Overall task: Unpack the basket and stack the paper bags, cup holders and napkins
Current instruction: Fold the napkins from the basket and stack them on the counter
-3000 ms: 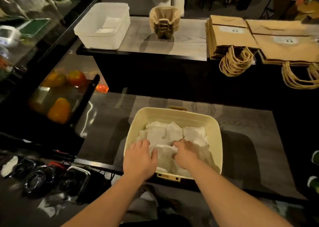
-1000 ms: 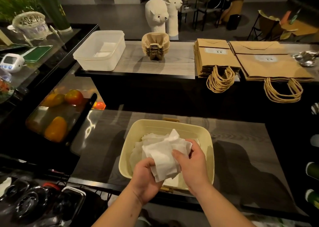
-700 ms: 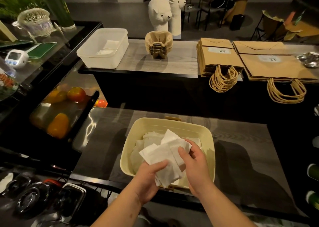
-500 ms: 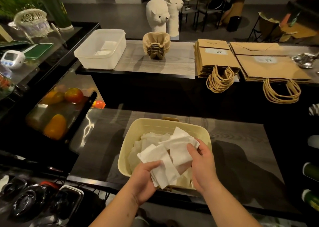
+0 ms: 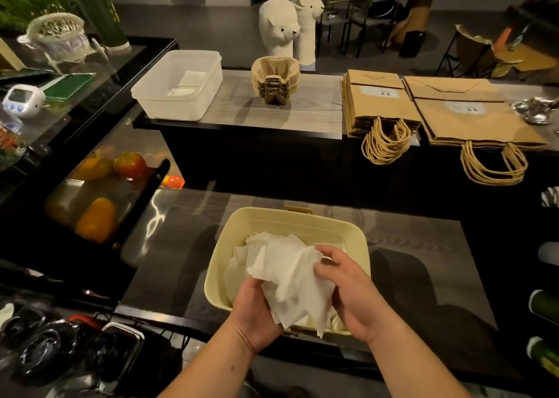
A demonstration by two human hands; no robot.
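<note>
Fingers (image 5: 325,254) of left hand (image 5: 257,313) and right hand (image 5: 351,291) gripped a napkin bundle (image 5: 290,279) just above the basket (image 5: 295,216). Judged light, soft, floppy, likely to shed sheets; best clasped from both sides.

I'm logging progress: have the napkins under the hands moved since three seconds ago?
Yes. The bundle of napkins is now lifted over the near rim of the basket, gripped by the left hand and right hand; earlier it lay flat inside.
</note>
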